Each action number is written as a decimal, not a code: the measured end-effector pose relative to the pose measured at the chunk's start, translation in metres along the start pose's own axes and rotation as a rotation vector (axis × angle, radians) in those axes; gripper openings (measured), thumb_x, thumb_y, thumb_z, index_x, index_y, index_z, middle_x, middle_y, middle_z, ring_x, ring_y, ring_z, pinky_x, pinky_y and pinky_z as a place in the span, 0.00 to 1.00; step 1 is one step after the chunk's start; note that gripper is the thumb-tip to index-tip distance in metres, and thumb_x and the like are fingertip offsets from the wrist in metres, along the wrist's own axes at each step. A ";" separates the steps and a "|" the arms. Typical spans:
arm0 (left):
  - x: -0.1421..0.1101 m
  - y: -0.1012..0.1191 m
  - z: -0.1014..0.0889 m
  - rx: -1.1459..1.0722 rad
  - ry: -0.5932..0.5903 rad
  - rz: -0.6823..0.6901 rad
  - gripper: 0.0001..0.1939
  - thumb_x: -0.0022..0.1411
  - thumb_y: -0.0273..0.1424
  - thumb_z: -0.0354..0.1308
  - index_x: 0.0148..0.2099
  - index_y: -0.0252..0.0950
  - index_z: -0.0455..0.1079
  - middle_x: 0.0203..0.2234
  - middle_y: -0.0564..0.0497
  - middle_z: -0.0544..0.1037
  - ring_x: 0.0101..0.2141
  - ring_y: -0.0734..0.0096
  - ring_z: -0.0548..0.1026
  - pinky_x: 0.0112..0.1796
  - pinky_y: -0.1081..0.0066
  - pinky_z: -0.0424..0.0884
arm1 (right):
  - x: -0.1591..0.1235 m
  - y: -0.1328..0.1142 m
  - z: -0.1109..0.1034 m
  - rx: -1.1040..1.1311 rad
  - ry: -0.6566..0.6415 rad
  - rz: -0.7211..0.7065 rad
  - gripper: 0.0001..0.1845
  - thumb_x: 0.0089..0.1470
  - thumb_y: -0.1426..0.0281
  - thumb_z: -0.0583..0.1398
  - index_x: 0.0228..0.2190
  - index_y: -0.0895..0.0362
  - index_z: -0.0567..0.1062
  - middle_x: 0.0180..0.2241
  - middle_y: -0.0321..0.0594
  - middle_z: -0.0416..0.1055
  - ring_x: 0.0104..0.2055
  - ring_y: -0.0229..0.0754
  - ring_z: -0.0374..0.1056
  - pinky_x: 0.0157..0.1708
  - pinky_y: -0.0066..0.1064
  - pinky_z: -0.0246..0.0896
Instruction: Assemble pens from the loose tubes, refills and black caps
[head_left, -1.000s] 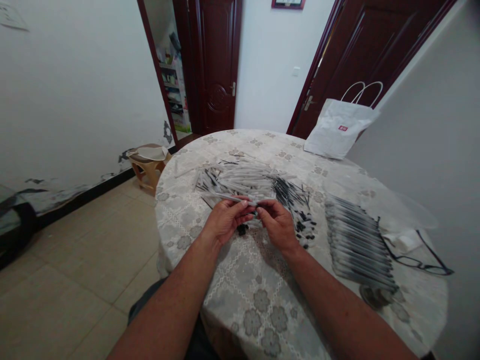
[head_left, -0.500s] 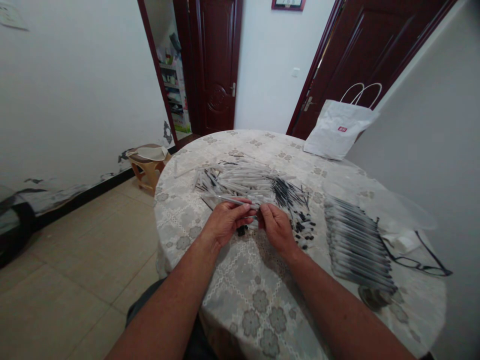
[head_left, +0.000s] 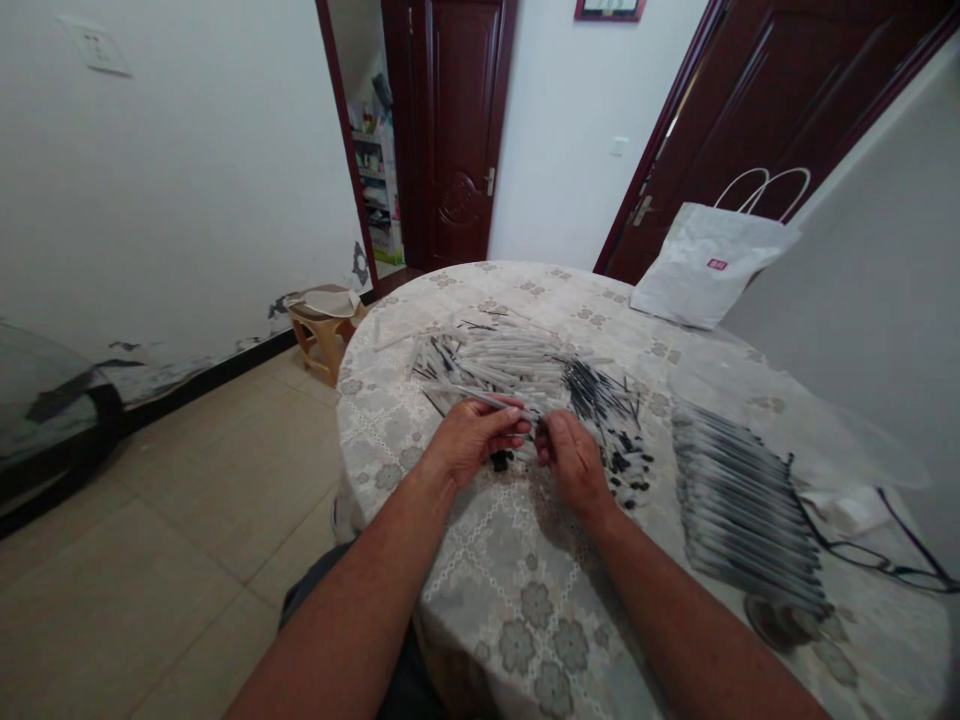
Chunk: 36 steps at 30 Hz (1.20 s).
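My left hand [head_left: 469,440] holds a slim whitish pen barrel [head_left: 474,394] between thumb and fingers, its long end pointing left. Close to the barrel's right end is my right hand [head_left: 577,468], fingers curled together in a pinch; what they grip is too small to make out. Beyond both hands lies a heap of white pen barrels [head_left: 514,352]. Thin black pen refills [head_left: 591,388] are piled to its right. Small black and clear pen parts [head_left: 628,462] are scattered beside my right hand, and a few black pieces [head_left: 500,461] show beneath my left.
A flowered cloth covers the round table [head_left: 540,620]. Rows of pens [head_left: 750,510] lie at the right, near eyeglasses [head_left: 862,555] and a round dark object [head_left: 776,622]. A white paper bag [head_left: 709,265] stands at the back. A stool [head_left: 324,330] is left of the table.
The view has swung a little left, shifting everything rightward. The left hand keeps its hold on the barrel; the right hand's fingers are more curled and slightly farther from the barrel's end.
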<state>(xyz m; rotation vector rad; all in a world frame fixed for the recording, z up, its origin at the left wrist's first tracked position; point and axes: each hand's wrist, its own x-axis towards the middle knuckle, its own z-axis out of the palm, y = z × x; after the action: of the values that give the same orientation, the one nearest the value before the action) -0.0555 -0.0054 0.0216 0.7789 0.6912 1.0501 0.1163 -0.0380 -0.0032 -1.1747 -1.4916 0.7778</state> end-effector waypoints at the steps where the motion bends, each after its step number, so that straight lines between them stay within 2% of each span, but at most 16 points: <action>1: 0.000 0.001 0.000 -0.003 0.004 0.004 0.15 0.52 0.29 0.73 0.41 0.30 0.77 0.32 0.43 0.82 0.33 0.66 0.81 0.34 0.69 0.79 | 0.000 0.000 0.000 0.002 0.016 -0.015 0.13 0.66 0.58 0.54 0.36 0.52 0.71 0.26 0.34 0.69 0.27 0.40 0.64 0.29 0.32 0.58; 3: 0.000 0.001 0.000 0.004 0.002 0.007 0.15 0.52 0.28 0.73 0.42 0.30 0.77 0.33 0.43 0.82 0.33 0.66 0.81 0.34 0.69 0.79 | -0.001 -0.001 0.001 -0.030 0.035 -0.044 0.10 0.64 0.59 0.57 0.39 0.52 0.70 0.27 0.33 0.69 0.28 0.40 0.65 0.31 0.31 0.59; 4: -0.001 0.001 -0.001 0.012 -0.005 0.007 0.15 0.52 0.29 0.73 0.42 0.30 0.77 0.33 0.43 0.82 0.33 0.66 0.81 0.35 0.69 0.79 | -0.001 -0.002 0.002 -0.054 0.028 -0.052 0.10 0.64 0.59 0.57 0.37 0.52 0.71 0.26 0.33 0.69 0.28 0.40 0.64 0.31 0.31 0.58; 8: -0.001 0.001 0.000 0.056 -0.022 0.002 0.15 0.51 0.30 0.74 0.41 0.31 0.78 0.31 0.44 0.82 0.33 0.66 0.81 0.35 0.68 0.79 | -0.002 -0.002 0.002 -0.049 -0.045 -0.015 0.23 0.69 0.58 0.49 0.23 0.52 0.67 0.21 0.34 0.64 0.24 0.39 0.61 0.28 0.32 0.55; 10: -0.001 0.001 0.000 0.067 -0.021 0.002 0.15 0.51 0.31 0.74 0.41 0.31 0.78 0.31 0.44 0.82 0.33 0.66 0.81 0.35 0.68 0.78 | -0.003 -0.003 0.002 -0.006 -0.025 -0.006 0.21 0.69 0.57 0.49 0.26 0.52 0.68 0.22 0.34 0.65 0.24 0.40 0.61 0.27 0.32 0.56; 12: -0.001 0.001 0.000 0.071 -0.016 0.005 0.15 0.51 0.31 0.74 0.41 0.31 0.79 0.31 0.44 0.82 0.33 0.65 0.81 0.35 0.68 0.78 | -0.003 -0.003 0.001 0.003 0.021 -0.030 0.13 0.66 0.57 0.54 0.35 0.52 0.70 0.25 0.33 0.67 0.27 0.40 0.64 0.29 0.32 0.58; 14: -0.001 0.001 0.000 0.080 -0.012 0.005 0.15 0.51 0.31 0.74 0.41 0.31 0.78 0.32 0.44 0.82 0.33 0.65 0.81 0.35 0.68 0.78 | -0.003 -0.004 0.001 -0.026 0.048 -0.055 0.10 0.64 0.58 0.57 0.39 0.52 0.70 0.27 0.32 0.68 0.29 0.40 0.65 0.31 0.32 0.59; 16: -0.001 0.001 0.000 0.100 -0.020 -0.002 0.16 0.51 0.32 0.74 0.41 0.31 0.79 0.32 0.44 0.82 0.33 0.65 0.81 0.35 0.68 0.78 | -0.003 -0.005 0.002 -0.069 0.039 -0.051 0.13 0.66 0.58 0.55 0.33 0.52 0.70 0.25 0.32 0.67 0.28 0.40 0.64 0.31 0.31 0.57; 19: -0.001 0.001 0.000 0.125 -0.018 -0.007 0.16 0.51 0.32 0.74 0.41 0.31 0.79 0.32 0.43 0.82 0.33 0.65 0.81 0.34 0.68 0.78 | -0.003 -0.004 0.003 -0.070 0.000 -0.002 0.24 0.69 0.55 0.50 0.23 0.53 0.67 0.21 0.33 0.64 0.24 0.39 0.61 0.28 0.32 0.55; 21: -0.001 0.002 0.000 0.123 0.005 -0.001 0.16 0.50 0.32 0.74 0.41 0.31 0.79 0.32 0.43 0.82 0.32 0.65 0.81 0.34 0.68 0.78 | -0.003 -0.003 0.003 -0.034 0.008 0.012 0.23 0.69 0.54 0.49 0.26 0.53 0.69 0.22 0.34 0.66 0.24 0.39 0.61 0.27 0.32 0.56; 25: 0.000 0.003 -0.001 0.109 0.030 0.022 0.17 0.50 0.32 0.74 0.41 0.31 0.79 0.33 0.43 0.82 0.32 0.65 0.80 0.34 0.68 0.78 | -0.003 -0.005 0.002 -0.057 0.057 -0.044 0.11 0.65 0.58 0.56 0.40 0.52 0.71 0.29 0.34 0.70 0.29 0.40 0.65 0.31 0.31 0.59; 27: 0.000 0.003 -0.001 0.117 0.026 0.022 0.17 0.50 0.32 0.74 0.41 0.31 0.79 0.33 0.43 0.82 0.32 0.65 0.80 0.34 0.67 0.79 | -0.003 -0.007 0.003 -0.102 0.050 -0.057 0.10 0.65 0.59 0.56 0.37 0.52 0.71 0.27 0.33 0.69 0.30 0.40 0.64 0.32 0.31 0.59; 30: 0.000 0.003 0.000 0.136 0.016 0.005 0.16 0.50 0.32 0.74 0.41 0.31 0.79 0.33 0.44 0.82 0.32 0.66 0.80 0.35 0.67 0.79 | -0.003 -0.008 0.004 -0.077 0.008 -0.022 0.19 0.68 0.58 0.51 0.26 0.52 0.68 0.23 0.33 0.65 0.26 0.39 0.62 0.30 0.31 0.56; 32: -0.001 0.003 0.001 0.139 0.018 -0.003 0.16 0.50 0.31 0.74 0.41 0.31 0.79 0.33 0.43 0.82 0.32 0.66 0.80 0.35 0.67 0.79 | -0.004 -0.007 0.004 -0.015 -0.006 0.005 0.22 0.68 0.57 0.50 0.24 0.52 0.67 0.21 0.33 0.64 0.24 0.39 0.61 0.29 0.32 0.55; 36: -0.001 0.004 0.002 0.119 0.040 0.009 0.16 0.50 0.31 0.74 0.41 0.31 0.79 0.34 0.43 0.82 0.32 0.66 0.80 0.33 0.68 0.79 | -0.003 -0.004 0.002 0.035 0.055 -0.001 0.13 0.65 0.57 0.56 0.36 0.52 0.71 0.27 0.34 0.69 0.28 0.40 0.64 0.30 0.31 0.58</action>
<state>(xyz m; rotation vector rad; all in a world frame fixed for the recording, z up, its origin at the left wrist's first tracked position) -0.0556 -0.0053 0.0262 0.8662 0.7908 1.0420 0.1134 -0.0423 -0.0009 -1.1601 -1.4283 0.7621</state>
